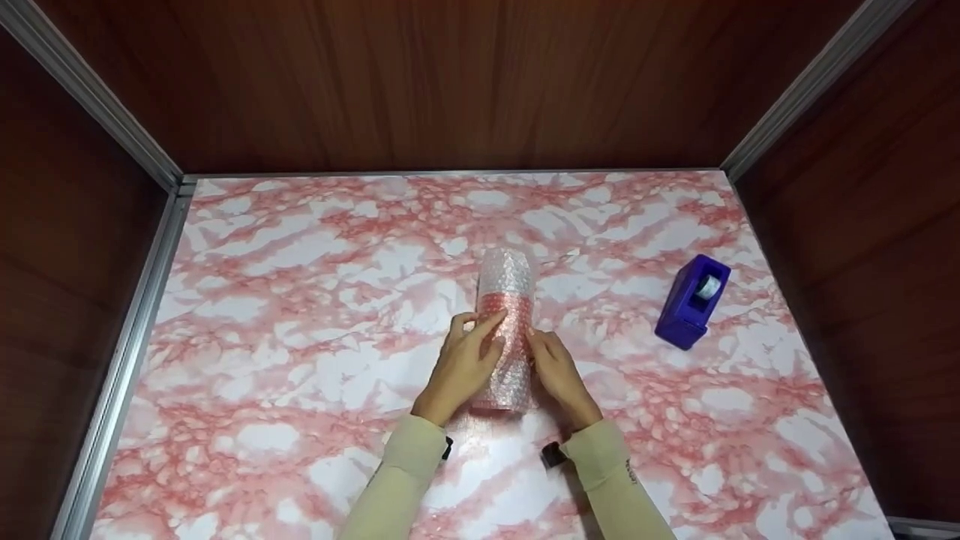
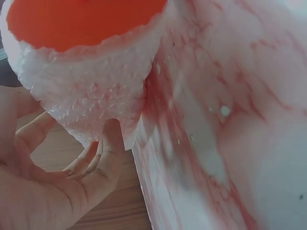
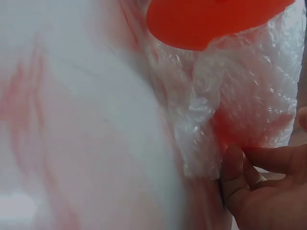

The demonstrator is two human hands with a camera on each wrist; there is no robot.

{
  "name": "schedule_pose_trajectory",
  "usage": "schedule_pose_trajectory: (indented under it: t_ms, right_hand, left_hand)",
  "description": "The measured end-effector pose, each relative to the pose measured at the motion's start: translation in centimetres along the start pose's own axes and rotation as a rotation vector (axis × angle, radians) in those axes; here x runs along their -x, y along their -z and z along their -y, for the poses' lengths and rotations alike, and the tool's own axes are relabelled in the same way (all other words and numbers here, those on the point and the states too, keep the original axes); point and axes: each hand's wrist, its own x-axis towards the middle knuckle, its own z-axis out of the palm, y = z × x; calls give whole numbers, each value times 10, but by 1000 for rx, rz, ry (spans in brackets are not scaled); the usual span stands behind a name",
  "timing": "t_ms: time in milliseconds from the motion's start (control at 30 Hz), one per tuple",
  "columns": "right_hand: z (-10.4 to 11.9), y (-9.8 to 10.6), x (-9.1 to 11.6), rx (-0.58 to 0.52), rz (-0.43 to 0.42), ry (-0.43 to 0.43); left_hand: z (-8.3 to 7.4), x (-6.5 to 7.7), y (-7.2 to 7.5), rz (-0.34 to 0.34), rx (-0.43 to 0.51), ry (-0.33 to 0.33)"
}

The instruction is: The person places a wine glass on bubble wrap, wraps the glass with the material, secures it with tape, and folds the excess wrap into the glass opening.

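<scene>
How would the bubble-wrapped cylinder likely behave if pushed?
The cylinder lies on its rounded side, so it may roll if pushed sideways. The crinkled bubble wrap probably gives when squeezed, while the smooth red end suggests something stiffer inside.

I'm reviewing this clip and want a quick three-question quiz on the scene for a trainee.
1. In the head view, which purple object lies to the right of the bubble-wrapped cylinder?
2. True or false: the left hand and the right hand both touch the bubble-wrapped cylinder.
3. Which colour shows at the cylinder's end in both wrist views? A) green B) orange-red C) blue

Key: 1. The tape dispenser. 2. True. 3. B.
</scene>
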Motion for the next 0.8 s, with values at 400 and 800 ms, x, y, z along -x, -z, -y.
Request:
schedule_pose_trajectory:
  t_ms: [400,800]
  right_hand:
    - [0,12,3,-28,-9,-149]
    - [-1,14,8,-10,-57,-105]
  left_hand:
    - [-12,-3,-8,3,-101,47]
    - [-16,-2,-14,-15,-169,51]
